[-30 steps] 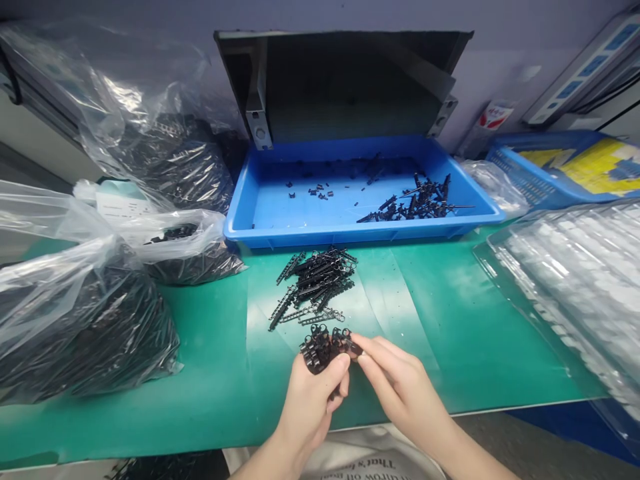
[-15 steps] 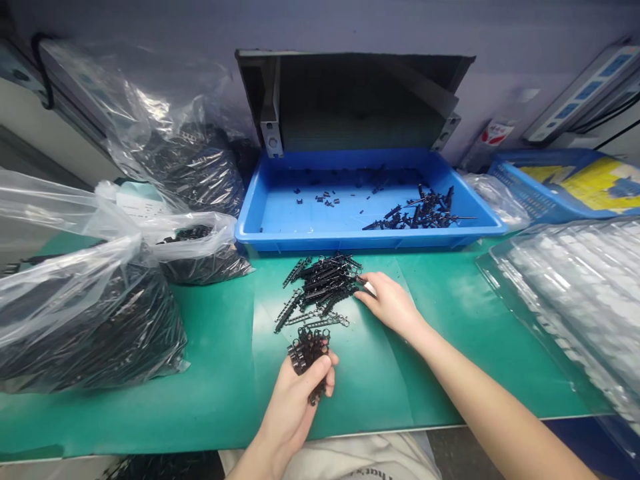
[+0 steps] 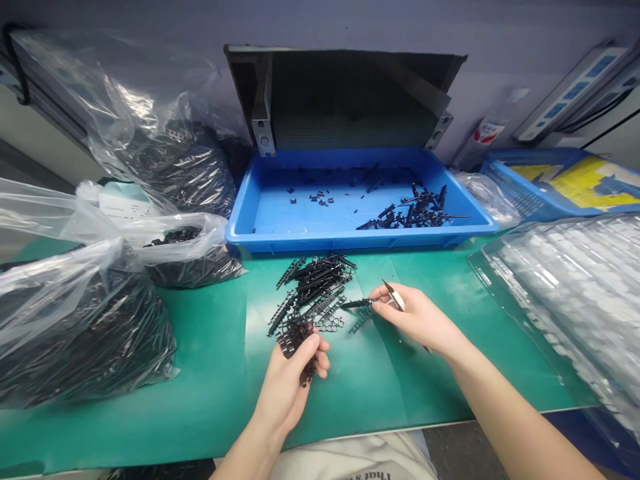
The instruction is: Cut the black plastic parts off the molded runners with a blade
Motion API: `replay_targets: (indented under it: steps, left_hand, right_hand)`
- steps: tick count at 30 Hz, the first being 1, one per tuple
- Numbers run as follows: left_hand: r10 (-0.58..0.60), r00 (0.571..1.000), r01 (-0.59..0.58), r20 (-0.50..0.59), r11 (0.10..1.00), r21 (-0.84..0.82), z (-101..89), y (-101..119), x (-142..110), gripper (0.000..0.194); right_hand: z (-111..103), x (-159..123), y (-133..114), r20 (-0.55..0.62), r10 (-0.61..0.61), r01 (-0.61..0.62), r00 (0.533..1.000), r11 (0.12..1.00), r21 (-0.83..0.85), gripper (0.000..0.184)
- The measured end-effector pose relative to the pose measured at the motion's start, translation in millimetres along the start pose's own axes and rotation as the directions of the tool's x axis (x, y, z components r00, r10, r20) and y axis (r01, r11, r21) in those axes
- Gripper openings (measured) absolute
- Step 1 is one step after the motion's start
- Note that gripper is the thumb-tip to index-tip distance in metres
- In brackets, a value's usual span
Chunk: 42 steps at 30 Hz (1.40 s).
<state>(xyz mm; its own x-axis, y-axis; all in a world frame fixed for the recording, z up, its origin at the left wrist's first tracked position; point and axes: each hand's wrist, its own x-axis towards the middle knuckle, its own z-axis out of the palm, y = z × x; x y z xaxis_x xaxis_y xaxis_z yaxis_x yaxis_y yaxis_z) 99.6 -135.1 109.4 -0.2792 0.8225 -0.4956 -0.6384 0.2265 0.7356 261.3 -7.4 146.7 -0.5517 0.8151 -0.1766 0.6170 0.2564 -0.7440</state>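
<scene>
My left hand [image 3: 295, 373] is closed round a bunch of black plastic strips [image 3: 299, 331] with small rings along their edges. Just beyond it lies a loose pile of similar black strips [image 3: 323, 277] on the green mat. My right hand [image 3: 413, 317], to the right of the pile, pinches one black plastic strip [image 3: 358, 304] by its end between thumb and fingers. The same hand also carries a slim pointed tool [image 3: 395, 297] with a dark tip and a white grip; its exact kind I cannot make out. Another strip [image 3: 359, 323] shows under the pinched one, partly blurred.
A blue tray [image 3: 360, 241] holding black parts stands behind the pile. Clear bags of black parts [image 3: 85, 333] fill the left side. Stacked clear plastic trays [image 3: 565, 280] and a blue basket [image 3: 515, 200] are at right. A dark panel on brackets [image 3: 350, 100] overhangs the tray.
My right hand has drawn back right from the pile, and a black strip now shows in its fingers. The pointed tool has come into clearer view. My left hand still grips its bunch.
</scene>
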Motion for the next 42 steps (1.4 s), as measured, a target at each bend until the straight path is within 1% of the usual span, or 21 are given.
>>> replay_targets:
  steps: [3,5,9,11,14,16,17,20,22,24,27,30,34,38,42]
  left_hand:
    - [0.025,0.999,-0.027,0.022,0.995,0.098,5.5,-6,1,0.019]
    - [-0.022,0.999,0.017,0.036,0.993,0.121,10.9,-8,-1,0.022]
    - [-0.150,0.979,0.143,0.139,0.988,0.063,21.0,-8,-10,0.024]
    - [-0.171,0.969,0.168,0.179,0.985,0.028,23.4,-7,-12,0.022]
    - [-0.148,0.973,0.148,0.178,0.989,0.015,23.4,-5,-12,0.020]
    - [-0.130,0.979,0.126,0.160,0.991,0.036,22.0,-3,-10,0.018]
    - [-0.122,0.981,0.116,0.148,0.992,0.050,21.3,-3,-9,0.017]
    - [-0.104,0.986,0.094,0.130,0.992,0.082,19.9,-4,-8,0.015]
    - [-0.105,0.986,0.094,0.130,0.991,0.095,20.2,-6,-8,0.015]
    - [-0.120,0.986,0.108,0.115,0.989,0.103,21.1,-7,-9,0.015]
    - [-0.141,0.987,0.131,0.079,0.985,0.116,22.1,-8,-9,0.017]
    - [-0.150,0.986,0.141,0.070,0.983,0.119,22.0,-7,-10,0.019]
    - [-0.152,0.985,0.140,0.087,0.982,0.124,22.2,-5,-11,0.017]
    - [-0.105,0.990,0.089,0.089,0.981,0.172,22.9,-6,-11,0.012]
    - [-0.086,0.993,0.063,0.075,0.962,0.267,22.2,-8,-11,0.012]
  right_hand:
    - [4,-10,-9,0.018,-0.029,0.028,0.999,0.998,0.055,0.022]
    - [9,-16,-15,0.043,-0.060,0.056,0.997,0.993,0.101,0.022]
    - [23,-23,-22,0.126,-0.104,0.068,0.987,0.963,0.260,0.023]
    - [28,-27,-19,0.119,-0.089,0.054,0.989,0.961,0.273,0.023]
    - [31,-35,-8,0.050,-0.093,0.080,0.994,0.973,0.215,0.027]
    - [29,-41,-2,0.026,-0.149,0.143,0.988,0.978,0.151,0.032]
    - [27,-45,-1,0.034,-0.183,0.178,0.982,0.977,0.114,0.034]
    - [23,-54,-6,0.099,-0.250,0.252,0.963,0.968,-0.014,0.036]
    - [23,-57,-12,0.115,-0.278,0.291,0.953,0.951,-0.108,0.035]
    - [26,-59,-15,0.092,-0.312,0.324,0.946,0.927,-0.189,0.035]
    - [31,-61,-15,0.046,-0.333,0.333,0.942,0.904,-0.268,0.035]
    - [34,-62,-12,0.033,-0.322,0.316,0.946,0.898,-0.305,0.034]
    - [34,-62,-9,0.016,-0.302,0.292,0.953,0.907,-0.305,0.034]
    - [34,-63,-8,0.031,-0.340,0.335,0.940,0.899,-0.282,0.033]
    - [36,-63,-8,0.033,-0.370,0.360,0.929,0.877,-0.318,0.033]
